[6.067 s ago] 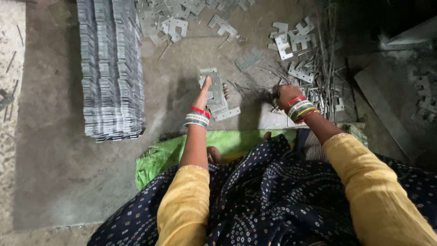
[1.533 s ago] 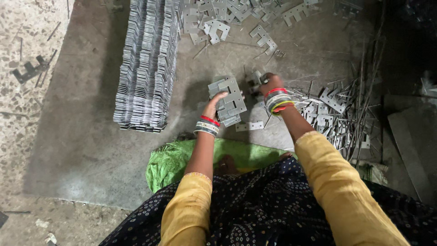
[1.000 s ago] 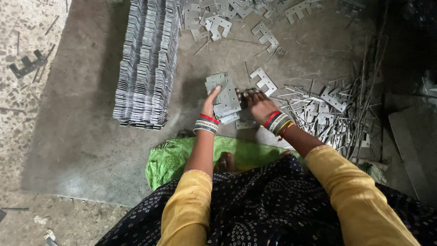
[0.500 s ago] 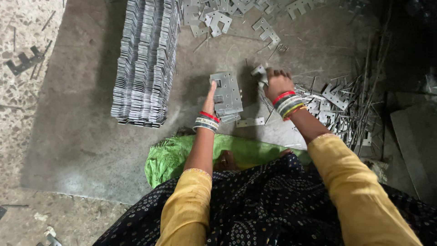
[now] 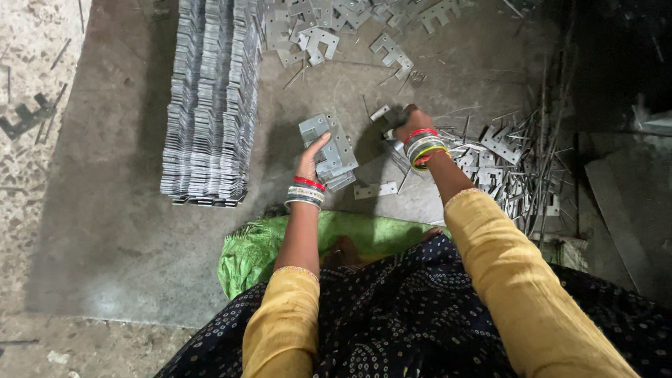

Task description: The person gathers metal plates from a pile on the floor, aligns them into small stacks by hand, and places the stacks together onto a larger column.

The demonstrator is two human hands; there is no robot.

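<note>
My left hand point(image 5: 310, 159) grips a small stack of grey notched metal plates point(image 5: 330, 149), holding it just above the floor. My right hand point(image 5: 408, 120) is to its right, fingers closed around a single metal plate point(image 5: 382, 113) at the edge of a scattered heap. Both wrists wear coloured bangles. A flat strip plate point(image 5: 374, 190) lies on the floor between my arms.
A long, neat stack of the same plates point(image 5: 210, 105) runs along the left. Loose plates point(image 5: 315, 35) are strewn at the top. Thin metal rods and scrap point(image 5: 518, 161) pile up at the right. A green cloth point(image 5: 357, 234) lies under my lap.
My right hand has reached further out to the scattered plates and closed on one. My left hand has kept hold of the stack, turning it slightly.
</note>
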